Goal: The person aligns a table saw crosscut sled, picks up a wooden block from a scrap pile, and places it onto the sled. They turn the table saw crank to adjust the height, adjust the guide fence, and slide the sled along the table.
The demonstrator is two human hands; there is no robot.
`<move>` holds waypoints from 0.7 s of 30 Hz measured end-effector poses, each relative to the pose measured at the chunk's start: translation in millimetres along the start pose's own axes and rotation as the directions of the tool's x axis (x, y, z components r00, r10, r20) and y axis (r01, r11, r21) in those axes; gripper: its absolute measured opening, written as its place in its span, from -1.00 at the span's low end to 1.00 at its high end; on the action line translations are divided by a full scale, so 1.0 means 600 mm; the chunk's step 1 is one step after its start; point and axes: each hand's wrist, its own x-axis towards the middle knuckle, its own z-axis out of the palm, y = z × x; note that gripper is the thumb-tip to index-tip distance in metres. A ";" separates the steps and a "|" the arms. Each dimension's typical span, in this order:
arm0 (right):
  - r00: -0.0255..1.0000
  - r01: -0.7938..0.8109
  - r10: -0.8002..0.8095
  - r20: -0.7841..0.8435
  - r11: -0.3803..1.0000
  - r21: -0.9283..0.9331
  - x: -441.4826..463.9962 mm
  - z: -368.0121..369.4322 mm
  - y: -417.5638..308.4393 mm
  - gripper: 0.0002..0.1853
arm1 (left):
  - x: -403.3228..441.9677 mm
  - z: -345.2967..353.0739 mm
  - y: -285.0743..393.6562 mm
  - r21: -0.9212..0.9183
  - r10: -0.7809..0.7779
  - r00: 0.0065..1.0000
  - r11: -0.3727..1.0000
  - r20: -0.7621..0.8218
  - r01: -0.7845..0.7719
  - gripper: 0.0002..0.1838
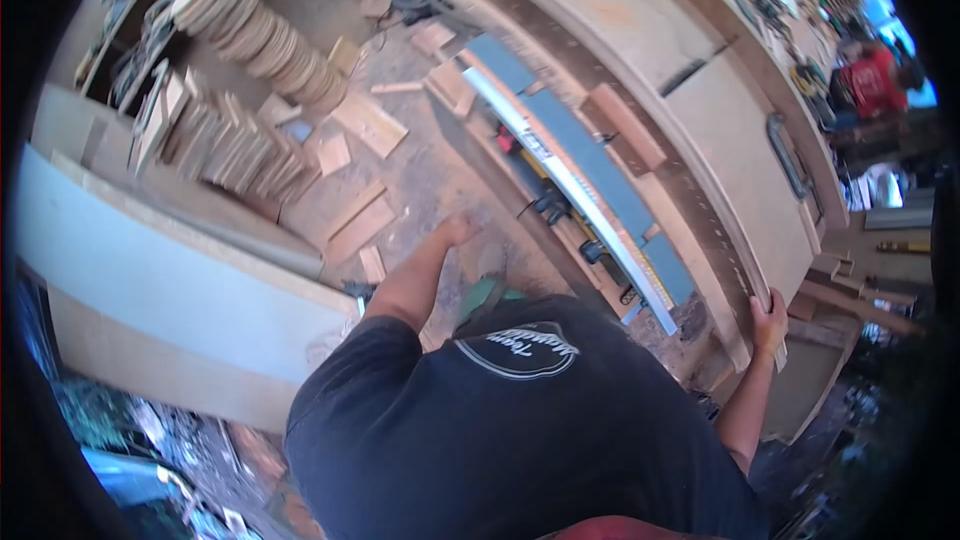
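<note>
My right hand (768,322) is closed around the near end of a long thin wooden strip (722,212), which runs along the workbench edge. Away from the bench, my left hand (458,230) hangs low over the dusty floor with no object visible in it; its fingers are too small and blurred to read. Between my hands, a long silver metal straightedge (570,180) lies beside a blue-grey strip (600,162) on the shelf below the bench top. A wooden block (626,128) lies higher up, beside the bench edge.
A C-clamp (788,155) lies on the workbench (690,120). Stacked round wooden discs (255,30) and piled wood pieces (235,145) stand at the left. A large pale panel (160,260) is nearer me. A person in red (872,80) is at the far right.
</note>
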 end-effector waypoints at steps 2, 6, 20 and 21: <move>0.994 -0.097 0.098 0.055 0.995 -0.018 0.002 -0.006 -0.006 -0.46 | -0.040 -0.031 0.012 0.012 -0.028 0.999 1.000 -0.032 0.028 -0.48; 0.994 -0.075 0.075 0.075 0.997 0.000 0.011 0.003 0.020 -0.49 | -0.103 -0.020 -0.039 -0.039 -0.164 0.977 0.986 -0.137 0.160 -0.63; 0.985 -0.161 0.157 0.072 0.986 0.049 0.042 0.050 0.071 -0.44 | -0.055 -0.091 -0.167 0.020 -0.201 0.843 0.970 -0.499 0.244 -0.63; 0.987 -0.151 0.151 0.046 0.989 -0.004 0.062 0.064 0.068 -0.40 | -0.020 -0.099 -0.176 -0.096 -0.215 0.874 0.977 -0.435 0.193 -0.64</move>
